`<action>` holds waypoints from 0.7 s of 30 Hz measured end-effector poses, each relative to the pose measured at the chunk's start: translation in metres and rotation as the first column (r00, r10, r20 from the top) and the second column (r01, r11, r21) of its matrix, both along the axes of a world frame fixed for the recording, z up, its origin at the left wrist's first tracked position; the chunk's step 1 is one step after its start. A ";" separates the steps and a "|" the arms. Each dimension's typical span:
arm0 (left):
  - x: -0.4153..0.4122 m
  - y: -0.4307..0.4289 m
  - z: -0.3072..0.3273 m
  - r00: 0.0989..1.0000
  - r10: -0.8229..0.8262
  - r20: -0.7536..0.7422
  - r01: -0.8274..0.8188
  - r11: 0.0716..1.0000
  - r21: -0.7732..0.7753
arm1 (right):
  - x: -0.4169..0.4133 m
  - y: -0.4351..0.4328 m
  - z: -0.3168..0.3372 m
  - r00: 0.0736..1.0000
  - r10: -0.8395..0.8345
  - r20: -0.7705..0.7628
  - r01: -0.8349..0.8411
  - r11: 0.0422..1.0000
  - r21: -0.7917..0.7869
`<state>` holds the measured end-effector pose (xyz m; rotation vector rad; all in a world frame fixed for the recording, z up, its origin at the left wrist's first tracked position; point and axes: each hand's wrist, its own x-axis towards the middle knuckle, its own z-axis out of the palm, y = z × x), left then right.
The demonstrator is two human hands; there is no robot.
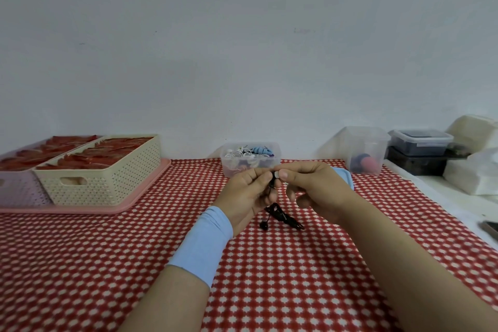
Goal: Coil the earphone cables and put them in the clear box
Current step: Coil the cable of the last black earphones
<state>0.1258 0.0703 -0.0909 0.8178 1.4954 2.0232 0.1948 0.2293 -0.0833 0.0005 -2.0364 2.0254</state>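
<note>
Red cloth with a small white pattern (107,264) spread over the table, plain pale wall (242,35) behind. Above the middle of the cloth, left hand (244,194) and right hand (315,191) held close together, fingertips almost meeting. Pinched between the right thumb and forefinger, a small pale end piece, too small to tell whether plug or bud. Left fingers curled round the black earphone cable (283,214), its upper stretch hidden inside the hand. Below both hands, the rest of that cable in a loose, uneven bunch, one black earbud (264,225) hanging at its near left end; touching the cloth or just above it, impossible to tell. Light blue wristband (202,245) on the left forearm, a second one just visible behind the right hand. Straight beyond the hands, near the wall, the clear box (250,167), lidless, already holding white and blue cables. Far left, two cream perforated baskets (107,178) of red packets, side by side on a pink tray (134,202). Far right, a taller clear container (365,151) with something round and pink inside, then two dark lidded boxes (420,143) stacked, and white bags (474,175) beside them.
</note>
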 end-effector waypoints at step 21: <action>-0.004 0.006 -0.008 0.979 0.180 -0.096 -0.190 0.976 -0.103 | 0.004 -0.002 0.000 0.971 -0.195 -0.139 0.232 0.912 0.339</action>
